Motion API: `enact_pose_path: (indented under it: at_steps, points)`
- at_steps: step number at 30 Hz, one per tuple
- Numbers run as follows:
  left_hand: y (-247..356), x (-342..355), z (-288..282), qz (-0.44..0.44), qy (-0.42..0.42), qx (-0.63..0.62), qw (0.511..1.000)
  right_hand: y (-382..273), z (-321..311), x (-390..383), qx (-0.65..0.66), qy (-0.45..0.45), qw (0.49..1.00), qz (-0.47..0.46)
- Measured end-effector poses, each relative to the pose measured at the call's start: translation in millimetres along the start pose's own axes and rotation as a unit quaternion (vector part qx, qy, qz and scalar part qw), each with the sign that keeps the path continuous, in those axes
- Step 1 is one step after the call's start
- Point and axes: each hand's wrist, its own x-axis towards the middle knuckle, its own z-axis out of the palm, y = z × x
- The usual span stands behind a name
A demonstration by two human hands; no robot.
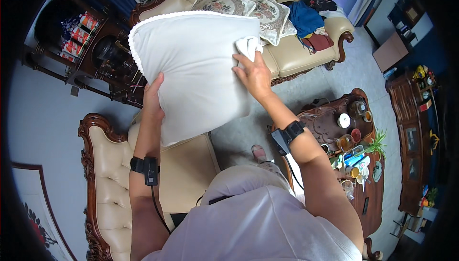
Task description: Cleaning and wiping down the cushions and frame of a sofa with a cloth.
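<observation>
1. Head view, cushion raised. A pale square cushion (201, 65), edged in white cord, is held up before the person, between the tufted cream sofa (301, 55) at the back and the nearer sofa (186, 175). Its lower corner overlaps the nearer seat in this view; whether the two touch cannot be told.

2. Left side. The left hand (152, 99) supports the cushion by its left edge, thumb on the front face, fingers largely hidden. This grip is clamped on the cushion, and creases run across the cover from the thumb.

3. Right side. The right hand (256, 75) lies near the cushion's upper right corner, its grip apparently clamped on a bunched white cloth (246, 46) set against the face.

4. Stage reached. With the cushion raised and the cloth at its face, the work is judged to be under way. How much of the face the cloth has covered cannot be told.

5. Stage left. The cloth is not yet put aside, nor the cushion set down. Patterned cushions (268, 17) lie on the back sofa beside a blue garment (304, 18), untouched by either hand.

6. Surroundings. The wooden worktop (375, 208), bearing glassware and a plant (377, 142), stands well apart, to the right.
</observation>
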Motion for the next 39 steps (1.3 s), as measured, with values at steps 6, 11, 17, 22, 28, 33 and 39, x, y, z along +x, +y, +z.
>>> enact_pose_path:
  at_steps: [6, 11, 17, 22, 28, 33, 39]
  points:
    - [0.5, -6.0, 24.7, -0.008, 0.0, -0.023, 1.0, 20.7, 20.9, 8.4, -0.036, -0.024, 0.999, -0.019]
    - [10.7, -11.3, 13.7, 0.018, 0.075, 0.015, 0.997, 102.4, 32.7, -32.2, -0.217, -0.274, 0.933, 0.09]
    - [13.4, -4.5, -2.2, 0.034, 0.092, -0.031, 0.995, 110.1, 10.2, -45.3, -0.206, -0.241, 0.937, 0.143]
    - [-5.0, 16.5, -5.3, 0.005, 0.066, -0.111, 0.992, -17.6, 10.1, -12.3, 0.022, -0.022, 0.995, -0.093]
    - [-9.1, 17.2, -4.7, 0.008, 0.057, -0.164, 0.985, -78.9, 38.7, -43.8, 0.081, -0.165, 0.946, -0.268]
    - [-1.8, 3.7, 2.6, 0.008, 0.06, -0.14, 0.988, 18.7, 62.1, -63.5, -0.064, -0.202, 0.968, -0.135]
    - [7.6, -7.5, -23.9, 0.02, 0.048, -0.139, 0.989, 124.1, 54.4, -93.0, -0.111, -0.371, 0.919, 0.078]
